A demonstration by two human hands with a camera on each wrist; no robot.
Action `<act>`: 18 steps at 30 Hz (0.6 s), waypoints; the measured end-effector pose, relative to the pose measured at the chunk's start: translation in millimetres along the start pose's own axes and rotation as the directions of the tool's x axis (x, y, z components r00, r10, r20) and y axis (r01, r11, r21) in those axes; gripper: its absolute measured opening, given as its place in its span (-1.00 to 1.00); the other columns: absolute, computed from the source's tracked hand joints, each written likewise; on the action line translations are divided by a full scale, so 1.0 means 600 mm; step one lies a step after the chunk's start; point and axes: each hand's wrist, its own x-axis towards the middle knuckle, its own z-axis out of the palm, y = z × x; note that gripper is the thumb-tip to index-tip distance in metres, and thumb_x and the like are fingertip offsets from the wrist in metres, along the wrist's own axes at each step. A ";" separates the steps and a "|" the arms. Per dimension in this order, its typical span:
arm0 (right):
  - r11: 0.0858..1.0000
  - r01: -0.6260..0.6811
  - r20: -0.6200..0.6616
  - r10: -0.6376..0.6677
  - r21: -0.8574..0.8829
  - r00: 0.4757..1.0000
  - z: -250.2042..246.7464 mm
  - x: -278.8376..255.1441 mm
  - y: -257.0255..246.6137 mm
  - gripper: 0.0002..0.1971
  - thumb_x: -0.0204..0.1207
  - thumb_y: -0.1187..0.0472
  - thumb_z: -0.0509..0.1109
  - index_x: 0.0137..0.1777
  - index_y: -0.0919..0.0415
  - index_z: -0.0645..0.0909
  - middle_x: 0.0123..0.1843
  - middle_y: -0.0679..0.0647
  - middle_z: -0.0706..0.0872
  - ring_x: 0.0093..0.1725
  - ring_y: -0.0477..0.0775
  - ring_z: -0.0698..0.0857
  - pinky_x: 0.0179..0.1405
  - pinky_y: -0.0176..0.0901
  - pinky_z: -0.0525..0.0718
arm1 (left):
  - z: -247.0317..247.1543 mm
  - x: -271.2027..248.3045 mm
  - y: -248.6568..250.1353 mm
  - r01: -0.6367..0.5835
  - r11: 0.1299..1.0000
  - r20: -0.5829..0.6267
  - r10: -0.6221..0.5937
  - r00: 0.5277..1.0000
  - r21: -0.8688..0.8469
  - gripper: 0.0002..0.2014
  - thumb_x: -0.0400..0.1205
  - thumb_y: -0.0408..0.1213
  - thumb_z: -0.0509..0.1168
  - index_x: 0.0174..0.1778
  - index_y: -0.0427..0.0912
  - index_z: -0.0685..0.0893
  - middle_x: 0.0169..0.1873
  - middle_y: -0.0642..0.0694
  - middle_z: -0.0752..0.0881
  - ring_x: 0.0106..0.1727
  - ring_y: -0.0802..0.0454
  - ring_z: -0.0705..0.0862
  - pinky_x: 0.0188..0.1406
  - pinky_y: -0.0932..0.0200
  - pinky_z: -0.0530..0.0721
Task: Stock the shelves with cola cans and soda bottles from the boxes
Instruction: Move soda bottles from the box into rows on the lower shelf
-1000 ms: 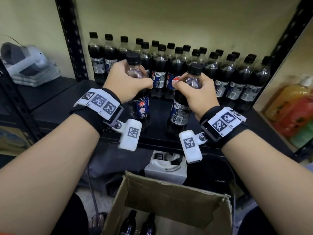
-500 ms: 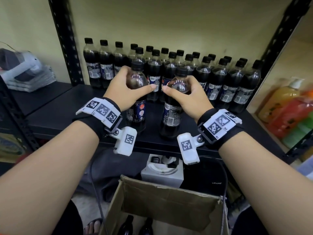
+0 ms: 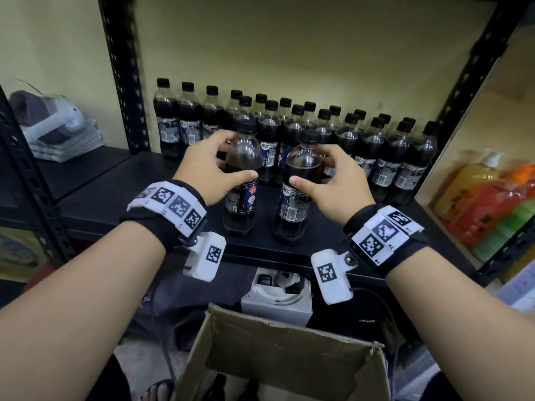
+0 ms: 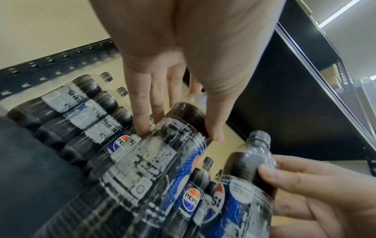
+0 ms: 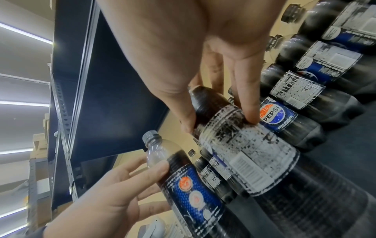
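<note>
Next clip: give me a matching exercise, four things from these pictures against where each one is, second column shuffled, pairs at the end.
Things:
1. left hand
2. right hand
3. cardboard box
4. orange bottle

Places:
A. on the floor below the shelf, flaps open
B. round the left front cola bottle
C. in the next bay, far right
D. round the right front cola bottle

Pairs: 1-B, 2-D, 3-A, 4-C

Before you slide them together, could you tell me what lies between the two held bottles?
Head view: only bare black shelf between the left bottle and right bottle.
</note>
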 end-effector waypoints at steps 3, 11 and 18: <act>1.000 0.006 0.007 -0.006 -0.011 1.000 0.015 0.002 -0.007 -0.32 0.40 -0.03 0.70 0.49 0.00 0.52 0.22 -0.20 0.63 0.32 -0.17 0.60 0.34 -0.23 0.58 | 0.004 -0.003 -0.002 -0.036 0.998 -0.034 0.038 0.999 0.060 -0.19 0.42 0.01 0.65 0.58 -0.02 0.49 0.24 0.09 0.69 -0.04 0.24 0.64 -0.02 0.32 0.63; 1.000 -0.004 0.044 0.004 -0.006 0.999 0.056 0.034 -0.032 -0.30 0.37 -0.06 0.71 0.47 0.01 0.52 0.37 -0.08 0.67 0.32 -0.20 0.57 0.39 -0.12 0.61 | 0.002 0.023 -0.030 -0.022 0.997 -0.085 0.028 0.996 0.071 -0.23 0.39 0.02 0.67 0.51 0.00 0.55 0.22 0.03 0.71 0.15 0.00 0.69 0.26 -0.01 0.70; 0.999 0.006 0.074 -0.010 0.053 0.997 0.110 0.074 -0.043 -0.27 0.37 -0.02 0.72 0.53 0.00 0.52 0.39 -0.07 0.68 0.39 -0.08 0.63 0.35 0.10 0.71 | -0.009 0.067 -0.075 0.020 0.997 -0.116 -0.011 0.993 0.073 -0.20 0.37 0.06 0.67 0.53 0.03 0.54 0.26 0.03 0.71 0.18 0.02 0.70 0.30 -0.07 0.70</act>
